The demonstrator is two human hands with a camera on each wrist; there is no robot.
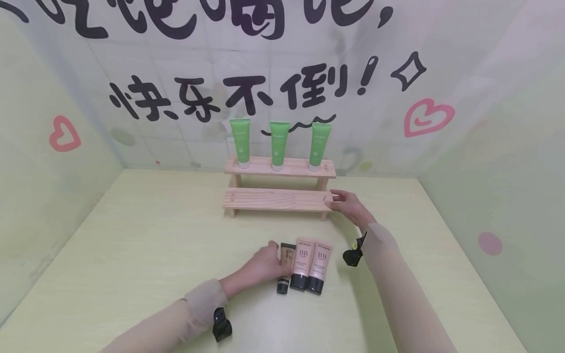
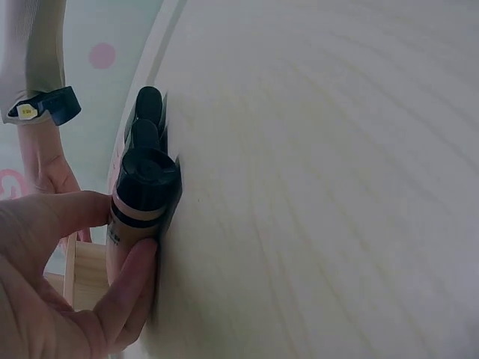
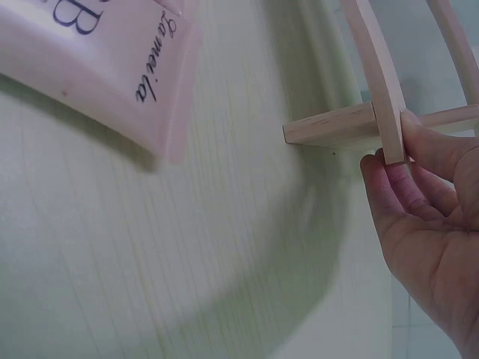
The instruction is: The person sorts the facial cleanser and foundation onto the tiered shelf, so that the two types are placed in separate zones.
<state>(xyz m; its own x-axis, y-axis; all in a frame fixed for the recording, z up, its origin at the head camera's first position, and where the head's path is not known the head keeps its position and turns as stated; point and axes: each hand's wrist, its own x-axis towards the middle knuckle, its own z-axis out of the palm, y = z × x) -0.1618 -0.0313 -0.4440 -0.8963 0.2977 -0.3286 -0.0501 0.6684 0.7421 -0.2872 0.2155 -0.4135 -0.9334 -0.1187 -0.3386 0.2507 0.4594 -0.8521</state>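
Surface (image 1: 154, 255) bears a wooden rack (image 1: 275, 200) at 12 o'clock, the right hand (image 1: 350, 207) pinching its 3 o'clock end, the left hand (image 1: 260, 264) curled to a narrow grip; three green tubes (image 1: 278, 144) stand atop the rack, two pink tubes (image 1: 302, 260) lie at its 5 o'clock and, in the left hand's hold at 6 o'clock, a slim tan tube (image 1: 288, 255)

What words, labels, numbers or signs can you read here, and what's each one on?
"快乐不倒!": back wall.
"BB": both pink squeeze tubes.
"Lameila": one pink tube, right wrist view.
Upper wall line: cut off at top.
Too small or blurred: green squeeze tubes, brown squeeze tube, yellow sticker, pink tubes' fine print.
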